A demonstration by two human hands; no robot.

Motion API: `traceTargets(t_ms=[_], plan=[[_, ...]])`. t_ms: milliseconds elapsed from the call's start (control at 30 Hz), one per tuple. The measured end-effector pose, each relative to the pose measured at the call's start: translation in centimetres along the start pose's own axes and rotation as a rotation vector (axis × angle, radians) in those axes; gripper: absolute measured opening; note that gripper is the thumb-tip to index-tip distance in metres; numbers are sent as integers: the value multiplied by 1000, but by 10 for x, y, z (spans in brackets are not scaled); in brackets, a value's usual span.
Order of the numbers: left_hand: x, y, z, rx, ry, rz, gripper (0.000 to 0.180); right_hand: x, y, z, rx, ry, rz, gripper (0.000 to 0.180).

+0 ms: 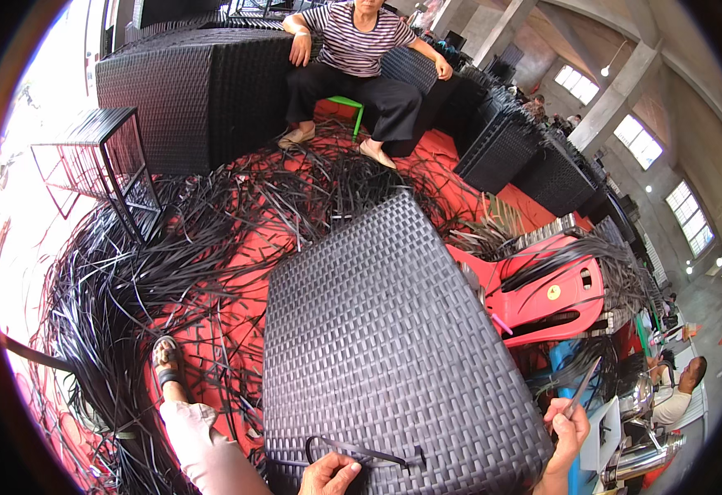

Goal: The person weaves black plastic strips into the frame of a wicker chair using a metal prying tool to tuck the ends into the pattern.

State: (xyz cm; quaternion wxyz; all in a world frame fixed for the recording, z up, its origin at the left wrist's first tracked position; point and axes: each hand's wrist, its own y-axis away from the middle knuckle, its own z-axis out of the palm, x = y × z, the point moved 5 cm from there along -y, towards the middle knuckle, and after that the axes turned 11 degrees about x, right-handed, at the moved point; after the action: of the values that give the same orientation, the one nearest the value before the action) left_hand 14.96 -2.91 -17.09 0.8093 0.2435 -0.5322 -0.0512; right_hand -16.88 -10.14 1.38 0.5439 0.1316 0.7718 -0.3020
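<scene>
On the woven black panel, left fingers pinch a black strip; right fingers grip a thin tool.

A large black woven rattan panel fills the middle, with the left hand at its near edge, touching a loose black plastic strip that lies on it. The right hand is at its right corner, holding a thin dark tool. Left of the panel, a heap of black weaving strips covers the floor. A red plastic chair lies to the right; a seated person in a striped shirt is behind.
</scene>
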Motion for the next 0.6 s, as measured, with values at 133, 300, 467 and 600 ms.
traceTargets(t_ms=[133,300,467,600], plan=[[-7,1,-1,2,48,-38,11,-1,1,1,-31,-15,24,33],[-2,1,0,-7,44,-21,11,-1,2,2,-7,-29,23,34],[2,2,0,2,57,-18,11,-2,1,2,-11,-29,1,34],[-1,0,-1,2,54,-23,10,-3,1,2,-14,-5,11,33]])
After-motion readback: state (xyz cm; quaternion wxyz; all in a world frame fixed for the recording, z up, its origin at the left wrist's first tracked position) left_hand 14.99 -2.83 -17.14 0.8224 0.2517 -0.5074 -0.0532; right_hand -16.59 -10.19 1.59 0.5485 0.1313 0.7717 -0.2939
